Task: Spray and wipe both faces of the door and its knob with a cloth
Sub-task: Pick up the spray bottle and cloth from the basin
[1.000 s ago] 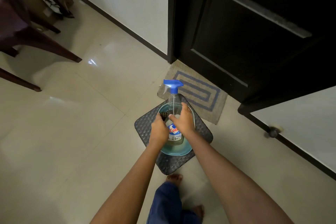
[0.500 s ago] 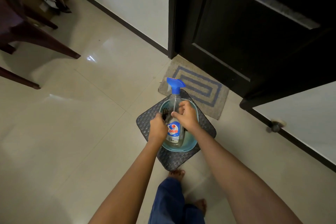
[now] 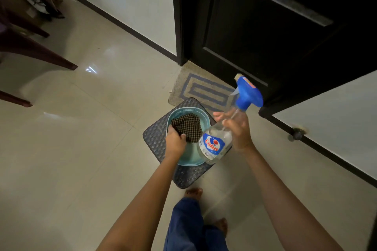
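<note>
A dark panelled door [image 3: 275, 26] stands ajar at the upper right; its knob is out of view. My right hand [image 3: 237, 131] holds a clear spray bottle [image 3: 217, 142] with a blue trigger head, tilted and lifted above a teal basin [image 3: 188, 160]. The basin sits on a dark woven stool [image 3: 155, 138]. Inside the basin lies a dark checked cloth [image 3: 187, 125], and my left hand [image 3: 175, 141] grips its near edge.
A patterned doormat [image 3: 195, 87] lies on the tiled floor before the door. A door stopper [image 3: 297, 133] projects from the right wall's skirting. Dark chair legs [image 3: 40, 55] stand at the left. My bare feet [image 3: 193, 192] are just behind the stool.
My right hand has lifted the spray bottle out of the basin and tilted it to the right. The cloth now shows in the basin, with my left hand closed on it.
</note>
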